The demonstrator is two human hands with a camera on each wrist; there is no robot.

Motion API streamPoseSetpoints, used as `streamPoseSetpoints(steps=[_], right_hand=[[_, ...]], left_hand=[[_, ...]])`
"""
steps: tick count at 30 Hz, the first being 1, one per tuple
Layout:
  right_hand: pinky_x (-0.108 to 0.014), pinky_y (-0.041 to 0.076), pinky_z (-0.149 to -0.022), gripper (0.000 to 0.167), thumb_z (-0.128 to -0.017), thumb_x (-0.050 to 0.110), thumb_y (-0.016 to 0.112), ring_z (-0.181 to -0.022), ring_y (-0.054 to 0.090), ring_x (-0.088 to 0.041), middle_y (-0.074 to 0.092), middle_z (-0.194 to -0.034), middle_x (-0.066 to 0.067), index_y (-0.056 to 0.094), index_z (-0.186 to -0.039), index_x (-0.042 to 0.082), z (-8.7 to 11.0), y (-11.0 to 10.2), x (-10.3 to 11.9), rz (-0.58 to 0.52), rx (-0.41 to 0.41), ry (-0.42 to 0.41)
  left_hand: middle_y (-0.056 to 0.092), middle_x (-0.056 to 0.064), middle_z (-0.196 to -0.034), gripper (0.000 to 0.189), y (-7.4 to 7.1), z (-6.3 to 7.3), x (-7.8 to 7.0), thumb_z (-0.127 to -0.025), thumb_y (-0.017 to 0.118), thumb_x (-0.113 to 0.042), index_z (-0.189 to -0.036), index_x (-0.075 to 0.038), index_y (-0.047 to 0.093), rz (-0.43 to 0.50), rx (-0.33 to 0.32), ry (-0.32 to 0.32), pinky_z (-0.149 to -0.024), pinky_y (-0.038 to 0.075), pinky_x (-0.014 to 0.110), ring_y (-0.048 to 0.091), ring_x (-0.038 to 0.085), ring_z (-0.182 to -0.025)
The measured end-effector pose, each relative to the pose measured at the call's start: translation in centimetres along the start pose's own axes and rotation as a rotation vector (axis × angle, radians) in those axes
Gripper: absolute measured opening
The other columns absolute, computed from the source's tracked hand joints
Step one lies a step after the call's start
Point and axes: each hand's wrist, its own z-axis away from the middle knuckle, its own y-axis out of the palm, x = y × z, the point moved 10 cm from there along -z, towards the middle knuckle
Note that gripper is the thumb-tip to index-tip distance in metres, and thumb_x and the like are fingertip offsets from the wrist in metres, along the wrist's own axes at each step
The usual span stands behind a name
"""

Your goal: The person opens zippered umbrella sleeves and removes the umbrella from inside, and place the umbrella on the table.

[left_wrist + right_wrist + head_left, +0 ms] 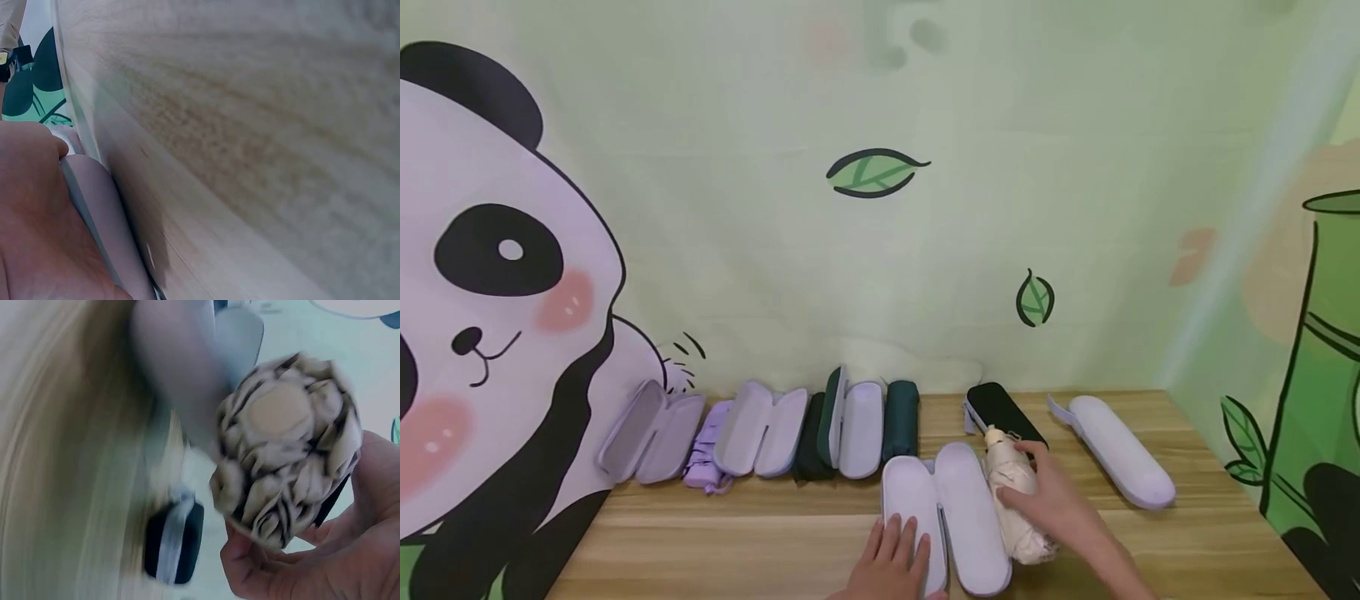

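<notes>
My right hand grips a cream folded umbrella with thumb and fingers around its sides. In the right wrist view the umbrella's gathered fabric and pale round end face the camera. Just left of it an opened white hard case lies with both halves facing up. My left hand rests on the case's left half, fingers straight and spread. In the left wrist view the hand lies along the case's outer side.
Behind the right hand lies a closed black case; a closed white case is farther right. Along the back left stand opened cases, a purple folded umbrella and a dark green folded umbrella. A printed backdrop hangs behind the wooden table.
</notes>
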Motion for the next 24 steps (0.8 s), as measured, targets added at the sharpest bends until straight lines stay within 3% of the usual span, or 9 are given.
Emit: streamPoseSetpoints(steps=[4,9,12,16,20,24], right_hand=[[-0.06,0.049,-0.093,0.076,-0.081,0.025,0.083,-0.115,0.058,-0.048,0.053,-0.132,-0.036,0.046,-0.14,-0.004,0.4,-0.9,-1.1,0.137,-0.049,-0.054],[-0.059,0.05,-0.086,0.074,-0.075,0.027,0.086,-0.105,0.061,-0.044,0.053,-0.123,-0.029,0.054,-0.137,0.004,0.7,1.6,-3.7,0.214,0.03,-0.02],[-0.057,0.05,-0.085,0.076,-0.072,0.028,0.088,-0.103,0.06,-0.04,0.051,-0.122,-0.026,0.053,-0.136,0.006,0.7,2.7,-4.0,0.212,0.044,-0.012],[-0.057,0.05,-0.086,0.077,-0.071,0.027,0.088,-0.102,0.059,-0.04,0.049,-0.12,-0.026,0.052,-0.136,0.005,0.5,2.5,-3.7,0.206,0.046,-0.021],[-0.059,0.048,-0.091,0.074,-0.08,0.034,0.085,-0.112,0.058,-0.043,0.05,-0.129,-0.027,0.052,-0.138,0.004,0.6,2.3,-4.1,0.188,0.116,-0.027],[-0.059,0.048,-0.094,0.064,-0.096,0.04,0.07,-0.119,0.058,-0.045,0.053,-0.136,-0.03,0.05,-0.14,-0.002,0.7,0.9,-4.2,0.104,0.161,-0.03]], left_hand=[[0.045,0.011,-0.156,0.083,-0.3,0.0,-0.1,-0.1,0.016,-0.074,-0.149,-0.016,0.051,-0.01,-0.021,0.004,-0.117,0.03,0.05,0.037,0.032,-0.146],[0.049,0.01,-0.153,0.083,-0.3,-0.1,-0.3,-0.1,0.016,-0.073,-0.148,-0.017,0.053,-0.036,-0.047,0.009,-0.115,0.033,0.05,0.04,0.032,-0.144],[0.045,0.011,-0.156,0.084,-0.3,-0.2,0.0,-0.1,0.016,-0.073,-0.149,-0.016,0.052,-0.022,-0.018,0.001,-0.117,0.03,0.05,0.037,0.033,-0.146],[0.043,0.014,-0.157,0.08,-0.7,-0.9,-0.2,-0.1,0.029,-0.072,-0.149,-0.012,0.052,0.016,0.051,-0.008,-0.119,0.023,0.055,0.033,0.037,-0.147],[0.047,0.014,-0.153,0.078,-1.8,-1.8,-1.2,-0.097,0.043,-0.07,-0.144,-0.009,0.057,0.027,0.132,-0.049,-0.12,0.016,0.058,0.032,0.04,-0.147],[0.051,0.008,-0.151,0.081,-3.9,-3.2,-3.6,-0.095,0.044,-0.073,-0.145,-0.01,0.056,0.064,0.17,-0.092,-0.12,0.02,0.053,0.038,0.036,-0.145]])
